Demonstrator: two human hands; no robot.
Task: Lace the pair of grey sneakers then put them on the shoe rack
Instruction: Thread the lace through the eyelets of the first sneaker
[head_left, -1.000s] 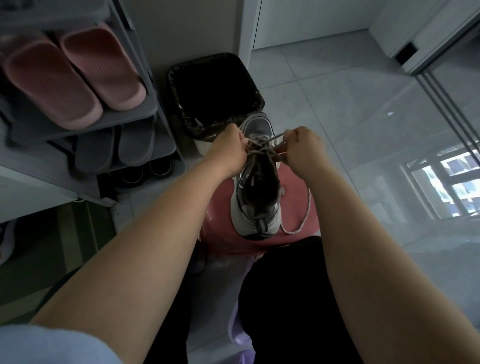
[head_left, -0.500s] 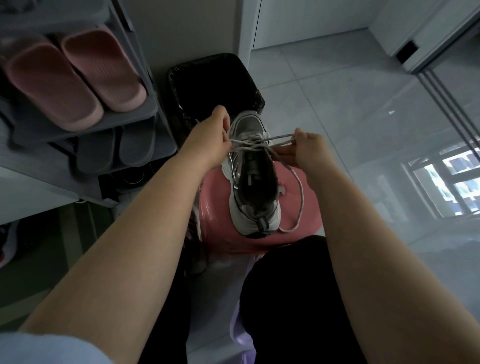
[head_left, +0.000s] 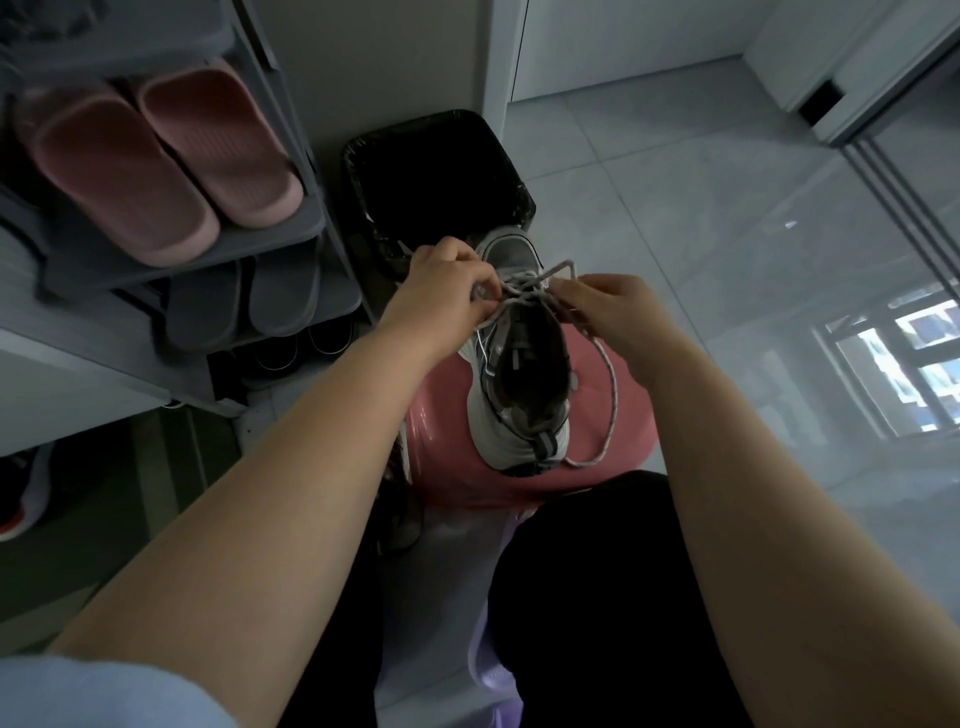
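A grey and white sneaker (head_left: 519, 415) stands on a pink stool (head_left: 613, 447), toe pointing away from me. Its pale lace (head_left: 605, 384) crosses over the front eyelets, and one long end loops down the right side to the heel. My left hand (head_left: 441, 291) pinches the lace at the left of the eyelets. My right hand (head_left: 618, 312) pinches the lace at the right. The second sneaker (head_left: 402, 488) is partly visible in shadow left of the stool, on the floor. The grey shoe rack (head_left: 291, 228) stands at the left.
Pink slippers (head_left: 156, 161) lie on the rack's upper shelf, grey slippers (head_left: 244, 301) on the one below, dark shoes lower still. A black-lined bin (head_left: 436, 176) stands just beyond the sneaker's toe. Glossy tiled floor (head_left: 727, 234) spreads to the right. A dark shoe (head_left: 21, 493) shows at far left.
My hands were pulled apart with the lace stretched between them; now they have closed in again over the front eyelets, and a lace loop stands up between them.
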